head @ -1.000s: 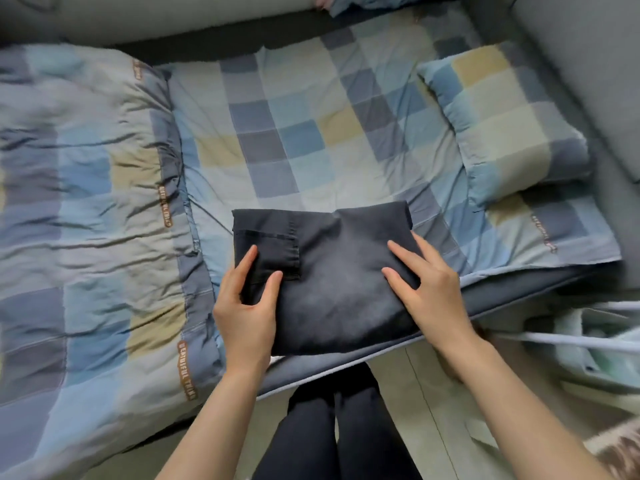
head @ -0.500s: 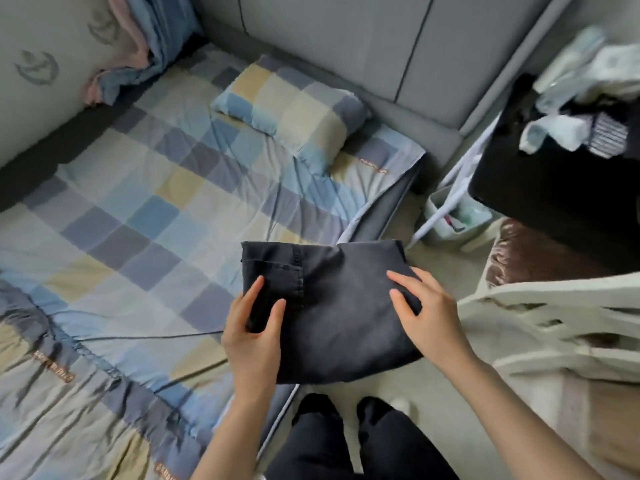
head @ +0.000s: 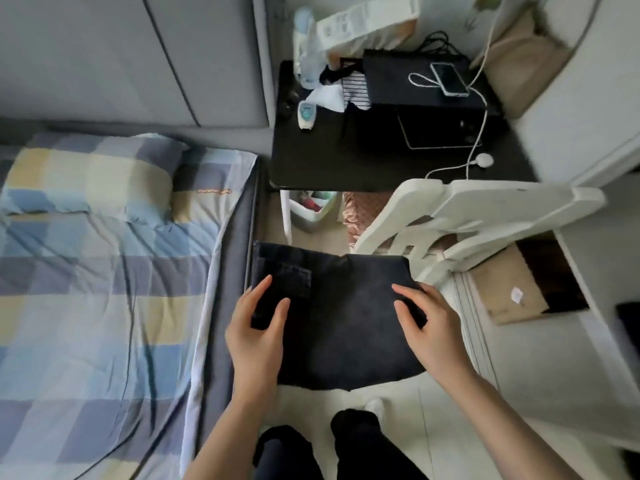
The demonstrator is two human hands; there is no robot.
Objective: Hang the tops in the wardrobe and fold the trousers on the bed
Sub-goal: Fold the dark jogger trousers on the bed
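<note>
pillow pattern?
Checked: pale yellow, blue and grey squares on the pillow. Head view, the only one.

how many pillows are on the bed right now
1. The checked pillow lies at the head of the bed, against the grey headboard. The view cuts off the bed's left side, so another could be out of frame.

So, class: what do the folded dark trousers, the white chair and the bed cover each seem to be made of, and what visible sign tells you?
Folded trousers: likely dark denim, matte, with a stitched patch pocket and thick folds.
White chair: probably moulded plastic, smooth with a slight sheen and one-piece rounded slats.
Bed cover: looks like thin woven cotton or a blend, matte, printed in checks and finely creased.
</note>
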